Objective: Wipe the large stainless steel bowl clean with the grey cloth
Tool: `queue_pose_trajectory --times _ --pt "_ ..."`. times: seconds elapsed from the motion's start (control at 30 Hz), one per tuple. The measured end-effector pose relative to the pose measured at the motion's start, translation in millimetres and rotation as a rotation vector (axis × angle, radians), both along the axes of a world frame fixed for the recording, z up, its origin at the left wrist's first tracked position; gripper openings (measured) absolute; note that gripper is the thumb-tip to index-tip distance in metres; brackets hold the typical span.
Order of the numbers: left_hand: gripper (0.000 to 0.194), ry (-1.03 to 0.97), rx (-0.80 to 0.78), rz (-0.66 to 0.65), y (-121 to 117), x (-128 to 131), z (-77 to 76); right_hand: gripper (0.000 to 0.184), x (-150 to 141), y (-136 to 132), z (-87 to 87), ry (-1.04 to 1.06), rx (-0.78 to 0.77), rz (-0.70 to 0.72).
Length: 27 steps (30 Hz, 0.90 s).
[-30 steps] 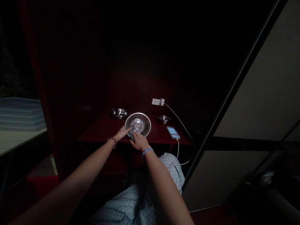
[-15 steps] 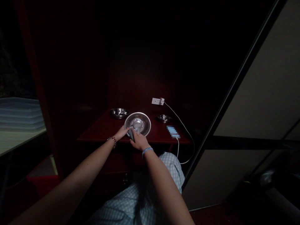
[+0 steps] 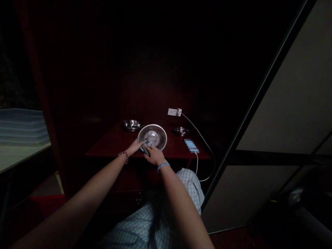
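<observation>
A shiny stainless steel bowl sits on the dark red wooden shelf, tilted slightly up toward me. My left hand grips its near left rim. My right hand lies across the near rim, shut on a grey-blue cloth. The cloth presses against the bowl's edge, partly hidden by my fingers. Both hands are close together, almost touching the cloth from either side.
Two smaller steel bowls stand behind. To the right lies a pixelated phone on a white cable from a wall socket. Stacked translucent containers stand at the left; a sliding door panel stands at the right.
My right hand has shifted slightly, its fingers reaching a little further over the bowl's rim with the cloth under them. The bowl and other objects stay in place.
</observation>
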State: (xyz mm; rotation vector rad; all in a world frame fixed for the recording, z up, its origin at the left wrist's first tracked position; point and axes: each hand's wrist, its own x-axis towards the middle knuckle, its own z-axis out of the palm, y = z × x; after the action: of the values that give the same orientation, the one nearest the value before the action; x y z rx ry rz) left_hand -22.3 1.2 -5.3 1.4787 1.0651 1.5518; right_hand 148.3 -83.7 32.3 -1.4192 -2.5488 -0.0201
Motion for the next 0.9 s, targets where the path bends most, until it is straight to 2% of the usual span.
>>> queue_pose_trajectory --times 0.27,0.43,0.7,0.9 --pt "0.042 -0.005 -0.053 0.028 -4.8 1.3 3.6 0.055 0.5 0.7 -4.0 0.036 0.032 0.029" --pt "0.046 0.003 -0.029 0.005 -1.6 -1.9 0.1 0.049 -0.3 1.6 -6.9 0.063 0.058 0.043" --pt "0.064 -0.016 0.061 -0.083 10.1 -7.0 -11.8 0.056 -0.8 2.5 -7.6 0.018 0.062 0.035" --pt "0.067 -0.029 0.008 -0.053 9.0 -5.0 -9.8 0.062 -1.5 0.6 -7.3 -0.011 0.059 0.029"
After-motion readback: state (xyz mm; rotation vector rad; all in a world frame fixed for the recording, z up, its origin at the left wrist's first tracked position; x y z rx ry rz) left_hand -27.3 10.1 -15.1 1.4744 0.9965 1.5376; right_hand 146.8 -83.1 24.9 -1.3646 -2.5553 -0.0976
